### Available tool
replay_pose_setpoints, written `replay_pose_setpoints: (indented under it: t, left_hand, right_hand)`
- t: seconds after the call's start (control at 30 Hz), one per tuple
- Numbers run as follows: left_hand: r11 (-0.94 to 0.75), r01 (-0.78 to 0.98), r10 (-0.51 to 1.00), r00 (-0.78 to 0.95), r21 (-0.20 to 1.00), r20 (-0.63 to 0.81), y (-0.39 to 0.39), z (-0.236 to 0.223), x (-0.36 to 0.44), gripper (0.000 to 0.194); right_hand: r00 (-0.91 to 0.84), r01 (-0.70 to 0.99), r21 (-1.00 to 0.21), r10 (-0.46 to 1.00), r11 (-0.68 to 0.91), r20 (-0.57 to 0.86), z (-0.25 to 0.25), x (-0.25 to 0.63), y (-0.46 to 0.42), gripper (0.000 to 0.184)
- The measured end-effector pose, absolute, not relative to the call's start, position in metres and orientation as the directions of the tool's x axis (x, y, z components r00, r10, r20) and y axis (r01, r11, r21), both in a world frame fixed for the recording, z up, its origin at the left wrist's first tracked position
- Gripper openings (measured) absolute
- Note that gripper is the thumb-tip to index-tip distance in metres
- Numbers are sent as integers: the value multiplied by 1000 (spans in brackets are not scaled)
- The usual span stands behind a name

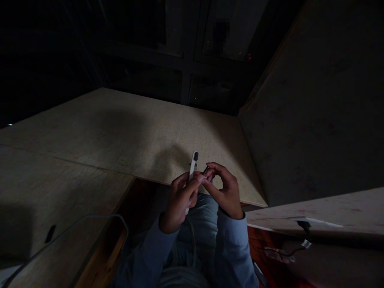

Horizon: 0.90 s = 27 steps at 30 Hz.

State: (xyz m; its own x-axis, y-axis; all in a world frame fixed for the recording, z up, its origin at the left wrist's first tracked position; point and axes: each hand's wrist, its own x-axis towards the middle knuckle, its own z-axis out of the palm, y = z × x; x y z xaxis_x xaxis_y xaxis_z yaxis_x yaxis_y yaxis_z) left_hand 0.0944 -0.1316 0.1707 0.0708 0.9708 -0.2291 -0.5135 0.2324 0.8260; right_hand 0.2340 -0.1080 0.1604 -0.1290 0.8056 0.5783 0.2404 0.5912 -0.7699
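A white toothbrush (192, 170) with dark bristles stands nearly upright, head up, in my left hand (179, 200). The fingers of that hand are closed round its handle, and the handle's lower end shows below them. My right hand (227, 190) is closed in a pinch on a small dark piece (206, 170) with a shiny edge, whose kind I cannot make out. The fingertips of both hands meet beside the toothbrush, just above the table's front edge. A small greenish object lies behind the toothbrush, mostly hidden.
The pale table (168, 132) runs left and back to a dark window (186, 64). A wall panel (315, 120) bounds the right side. A grey cable (102, 216) and a small black object (50, 234) lie on the left surface. Another cable (295, 252) hangs at lower right.
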Motion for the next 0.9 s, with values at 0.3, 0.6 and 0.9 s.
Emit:
replay_pose_setpoints:
  t: [0.3, 0.6, 0.9]
  left_hand:
    - [241, -514, 970, 97, 823, -223, -123, 159, 93, 33]
    - [218, -547, 975, 76, 808, -211, -122, 154, 94, 35]
    - [204, -552, 977, 63, 809, -204, -119, 150, 92, 54]
  right_hand:
    - [-108, 360, -705, 778, 611, 619, 155, 239, -105, 30]
    - [-101, 389, -692, 775, 608, 624, 155, 239, -104, 24]
    - [-133, 344, -733, 803, 587, 581, 158, 246, -107, 12]
